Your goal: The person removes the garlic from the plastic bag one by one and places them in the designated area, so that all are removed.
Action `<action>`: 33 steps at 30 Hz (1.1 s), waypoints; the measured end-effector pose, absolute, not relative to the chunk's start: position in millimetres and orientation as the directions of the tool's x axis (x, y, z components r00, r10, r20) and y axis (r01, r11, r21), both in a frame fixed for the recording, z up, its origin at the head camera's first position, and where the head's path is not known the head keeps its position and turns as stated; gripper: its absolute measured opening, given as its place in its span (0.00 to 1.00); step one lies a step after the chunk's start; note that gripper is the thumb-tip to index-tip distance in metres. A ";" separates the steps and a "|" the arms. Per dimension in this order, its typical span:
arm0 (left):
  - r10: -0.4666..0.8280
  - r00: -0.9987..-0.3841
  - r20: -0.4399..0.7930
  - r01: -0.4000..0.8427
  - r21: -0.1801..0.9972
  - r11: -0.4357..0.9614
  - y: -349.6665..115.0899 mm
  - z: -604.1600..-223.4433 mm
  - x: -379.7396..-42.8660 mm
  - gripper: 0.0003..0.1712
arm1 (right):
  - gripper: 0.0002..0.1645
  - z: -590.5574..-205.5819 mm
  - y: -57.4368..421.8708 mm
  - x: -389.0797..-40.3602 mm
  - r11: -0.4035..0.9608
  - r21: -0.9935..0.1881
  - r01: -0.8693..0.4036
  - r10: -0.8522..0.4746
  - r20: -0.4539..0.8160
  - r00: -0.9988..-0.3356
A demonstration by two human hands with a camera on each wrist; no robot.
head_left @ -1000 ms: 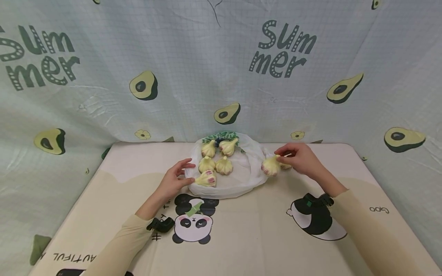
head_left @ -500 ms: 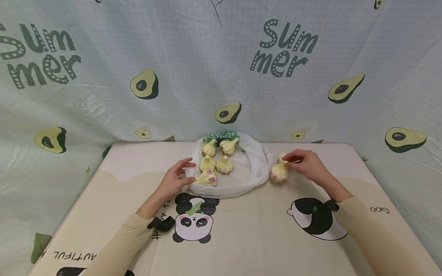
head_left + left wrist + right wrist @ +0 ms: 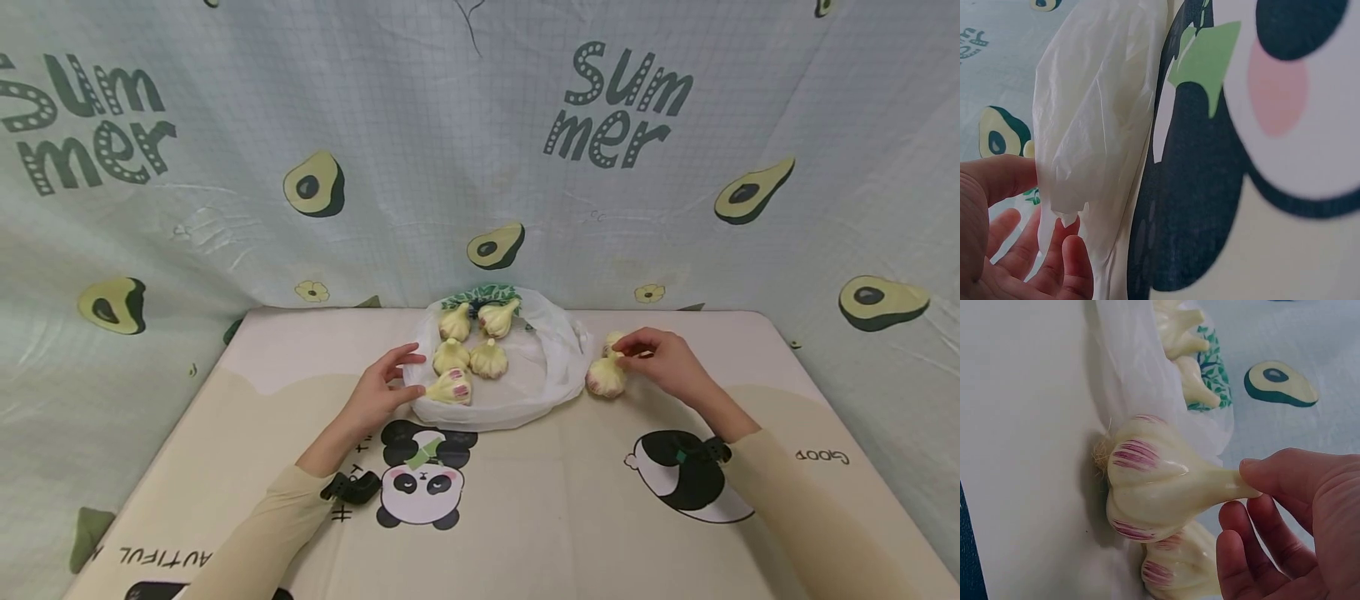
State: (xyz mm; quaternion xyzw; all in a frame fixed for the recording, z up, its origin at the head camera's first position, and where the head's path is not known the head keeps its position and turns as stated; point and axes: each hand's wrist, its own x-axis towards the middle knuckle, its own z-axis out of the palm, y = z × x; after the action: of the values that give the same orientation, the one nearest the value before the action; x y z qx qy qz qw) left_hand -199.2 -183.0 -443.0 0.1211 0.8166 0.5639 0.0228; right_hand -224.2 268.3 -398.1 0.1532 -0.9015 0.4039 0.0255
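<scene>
Pinched by its stem between the thumb and fingers of my right hand (image 3: 663, 358) is a garlic bulb (image 3: 1154, 481) with purple streaks, its root end down close over the table. Behind it sits a second garlic bulb (image 3: 1179, 565), partly hidden. Left of these lies a white plastic bag (image 3: 517, 417), its mouth spread wide, with several garlic bulbs (image 3: 489, 360) inside. The nearest of them, a streaked garlic bulb (image 3: 450, 388), lies on its side. My left hand (image 3: 381, 387) rests at the bag's left rim, thumb and fingers apart and touching the plastic.
A cream tablecloth (image 3: 525, 517) with printed pandas covers the table. Close behind the bag hangs a pale curtain (image 3: 405, 233) printed with avocados. Each wrist wears a black camera strap (image 3: 351, 487).
My right hand has moved right and slightly down, carrying the garlic bulb away from the bag's rim toward the table. In the last half second it has barely moved. My left hand has stayed put.
</scene>
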 end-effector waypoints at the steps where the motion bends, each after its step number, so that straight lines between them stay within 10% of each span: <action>1: 0.225 -0.969 0.097 0.171 0.927 0.335 -183.1 -442.9 -198.8 0.39 | 0.11 -398.1 267.9 -224.1 0.626 -0.722 -0.295 -0.256 0.167 -0.952; 33: 0.216 -0.971 0.105 0.175 0.924 0.341 -179.4 -439.2 -198.2 0.39 | 0.12 -375.8 224.1 -238.7 0.561 -0.769 -0.306 -0.298 0.157 -0.941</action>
State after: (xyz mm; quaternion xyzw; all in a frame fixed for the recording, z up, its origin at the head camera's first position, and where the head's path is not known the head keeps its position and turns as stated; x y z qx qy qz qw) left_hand -198.2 -179.4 -439.2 0.1196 0.8186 0.5615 0.0181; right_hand -238.7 224.1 -375.8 0.1710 -0.8834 0.4363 0.0043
